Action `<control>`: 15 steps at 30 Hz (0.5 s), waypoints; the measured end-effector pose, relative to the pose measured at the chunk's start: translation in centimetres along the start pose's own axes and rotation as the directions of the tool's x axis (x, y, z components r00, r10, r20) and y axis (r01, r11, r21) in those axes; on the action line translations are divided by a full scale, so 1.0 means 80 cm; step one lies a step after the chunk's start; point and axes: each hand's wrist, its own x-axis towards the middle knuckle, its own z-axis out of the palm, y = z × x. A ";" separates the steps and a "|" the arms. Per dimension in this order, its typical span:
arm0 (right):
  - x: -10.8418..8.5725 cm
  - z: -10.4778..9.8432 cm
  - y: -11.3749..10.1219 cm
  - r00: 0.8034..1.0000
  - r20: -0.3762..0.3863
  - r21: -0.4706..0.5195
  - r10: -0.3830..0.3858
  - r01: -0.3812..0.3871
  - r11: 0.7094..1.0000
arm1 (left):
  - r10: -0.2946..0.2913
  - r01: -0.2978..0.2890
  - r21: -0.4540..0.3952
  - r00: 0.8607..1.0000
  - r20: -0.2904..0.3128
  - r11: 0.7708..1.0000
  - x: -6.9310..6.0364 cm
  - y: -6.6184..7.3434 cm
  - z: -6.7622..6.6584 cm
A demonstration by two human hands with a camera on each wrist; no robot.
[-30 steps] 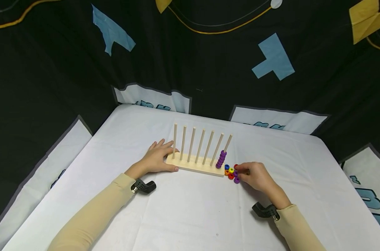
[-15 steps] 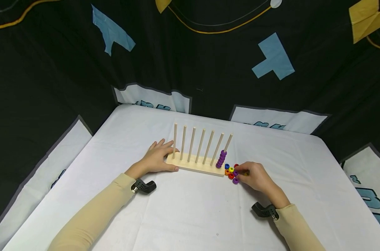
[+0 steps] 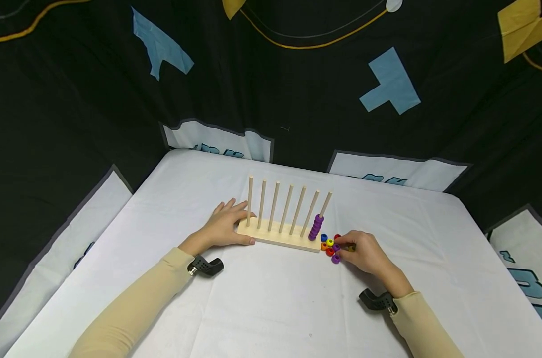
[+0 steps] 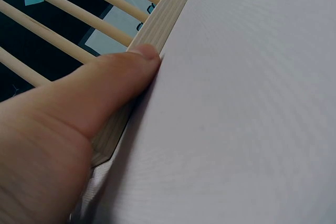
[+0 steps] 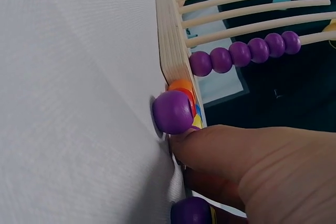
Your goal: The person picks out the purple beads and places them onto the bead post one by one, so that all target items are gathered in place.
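While a black curtain (image 3: 297, 99) hangs across the far side, a white-covered table (image 3: 262, 308) spreads below it. At its middle stands a wooden peg rack (image 3: 275, 238), its left end partly hidden by the left hand (image 3: 228, 226), which is spread, thumb lying along the near edge. Right of the rack, the right hand (image 3: 362, 251) bends over the loose beads (image 3: 330, 251), covering some; its fingers are curled, but whether they pinch a bead I cannot tell. Six purple beads (image 3: 315, 227) are threaded low on the rightmost peg (image 3: 326, 204). Between the rack's right end and the right hand lie blue, yellow, orange, red and purple loose ones, a purple bead (image 3: 336, 259) nearest.
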 end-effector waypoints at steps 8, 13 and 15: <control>0.000 0.001 0.002 1.000 -0.004 0.016 0.011 -0.011 1.000 | -0.007 0.007 -0.006 1.000 0.010 1.000 0.000 -0.001 0.001; 0.000 -0.001 0.003 0.999 -0.003 0.029 0.033 -0.032 0.999 | -0.018 0.018 -0.016 1.000 0.012 1.000 0.001 -0.001 0.000; 0.000 -0.002 0.003 0.999 -0.007 0.038 0.040 -0.039 0.998 | -0.017 0.017 -0.015 1.000 0.010 1.000 0.001 -0.001 0.001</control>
